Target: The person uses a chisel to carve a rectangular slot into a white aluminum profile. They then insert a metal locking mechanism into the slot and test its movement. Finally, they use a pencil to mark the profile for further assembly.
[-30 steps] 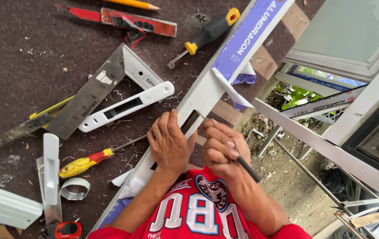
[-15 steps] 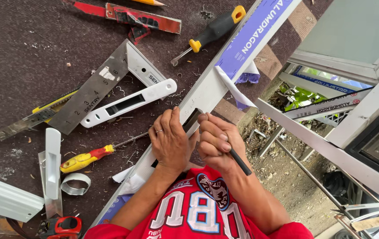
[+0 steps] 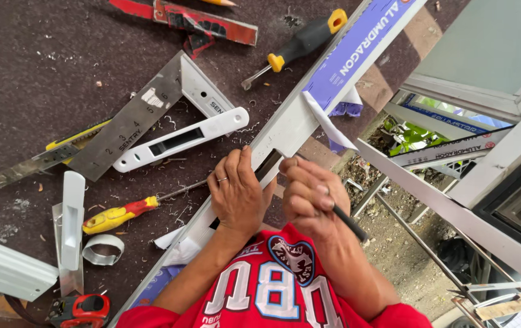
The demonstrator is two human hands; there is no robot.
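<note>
A long white aluminium profile lies diagonally across the dark work surface, with blue-purple protective film partly peeled off it. My left hand, with a ring on one finger, presses down on the profile beside a dark slot cut into it. My right hand is closed around a thin black tool. Its working end is hidden behind my fingers at the slot. My red jersey fills the bottom of the view.
Left of the profile lie a white handle plate, a steel square, a red-yellow screwdriver, a yellow utility knife, a tape roll and metal shavings. A black-yellow screwdriver lies above. Window frames stand to the right.
Both hands stay at the slot in the profile. My right hand has shifted slightly with the black tool, and the view has moved a little.
</note>
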